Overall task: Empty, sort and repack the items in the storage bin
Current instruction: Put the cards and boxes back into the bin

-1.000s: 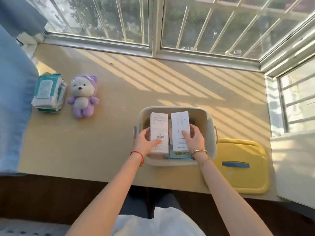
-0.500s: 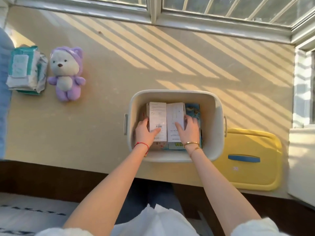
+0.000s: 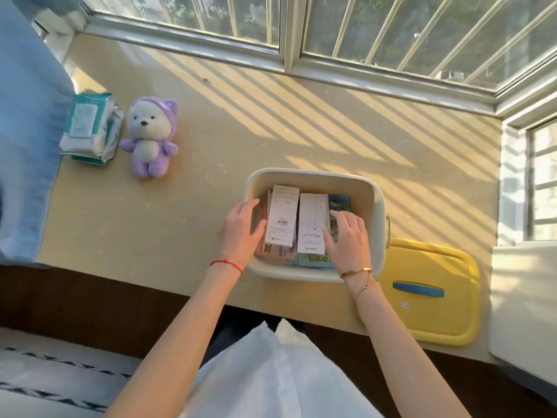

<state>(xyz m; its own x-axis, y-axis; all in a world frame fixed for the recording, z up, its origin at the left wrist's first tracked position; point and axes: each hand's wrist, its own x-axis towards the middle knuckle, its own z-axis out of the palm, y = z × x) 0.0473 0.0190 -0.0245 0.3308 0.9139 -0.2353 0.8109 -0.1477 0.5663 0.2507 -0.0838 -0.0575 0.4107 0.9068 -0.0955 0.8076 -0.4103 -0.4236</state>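
Note:
A cream storage bin (image 3: 313,174) stands near the table's front edge. Two white boxes lie flat side by side inside it, the left box (image 3: 283,215) and the right box (image 3: 312,221), on top of a pink packet (image 3: 277,254) and a blue picture packet (image 3: 340,202). My left hand (image 3: 241,232) is inside the bin's left side, fingers apart, thumb against the left box. My right hand (image 3: 346,236) rests on the blue packet beside the right box, fingers loosely spread. Neither hand grips a box.
A yellow lid with a blue handle (image 3: 431,291) lies right of the bin, overhanging the table edge. A purple plush bear (image 3: 150,137) and stacked wipe packs (image 3: 90,128) sit at the far left, beside a blue cloth (image 3: 24,131). Barred windows run along the back and right.
Both white boxes went down from upright in my hands to lying flat in the bin. My hands let go and slid outward to either side of them.

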